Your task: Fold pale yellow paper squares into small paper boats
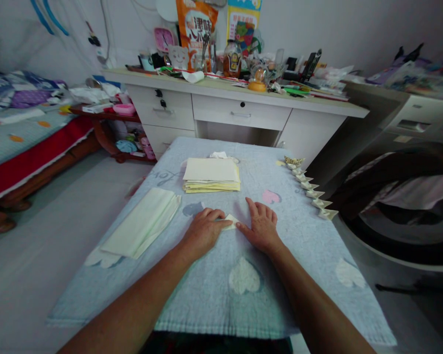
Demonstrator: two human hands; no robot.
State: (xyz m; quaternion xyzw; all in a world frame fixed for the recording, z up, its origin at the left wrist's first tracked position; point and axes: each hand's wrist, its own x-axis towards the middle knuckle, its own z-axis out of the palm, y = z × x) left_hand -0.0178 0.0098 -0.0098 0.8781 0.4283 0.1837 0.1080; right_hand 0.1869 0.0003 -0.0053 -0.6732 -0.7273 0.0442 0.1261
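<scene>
A small piece of folded cream paper (230, 222) lies on the cloth-covered table between my two hands. My left hand (205, 230) grips its left side, thumb and fingers closed on it. The thumb of my right hand (261, 225) touches the paper's right corner, while the other fingers are stretched out and apart above the cloth. Beyond them sits a stack of cream and yellow paper sheets (211, 171). A second, looser pile of pale paper (142, 223) lies to the left. Along the right edge stands a row of several small folded paper boats (318, 203).
The table wears a light blue cloth (206, 300) with heart patterns. Behind it is a white desk (239, 108) crowded with jars, bags and small items. A front-loading washing machine (409, 147) stands at the right, a bed (29, 132) at the left.
</scene>
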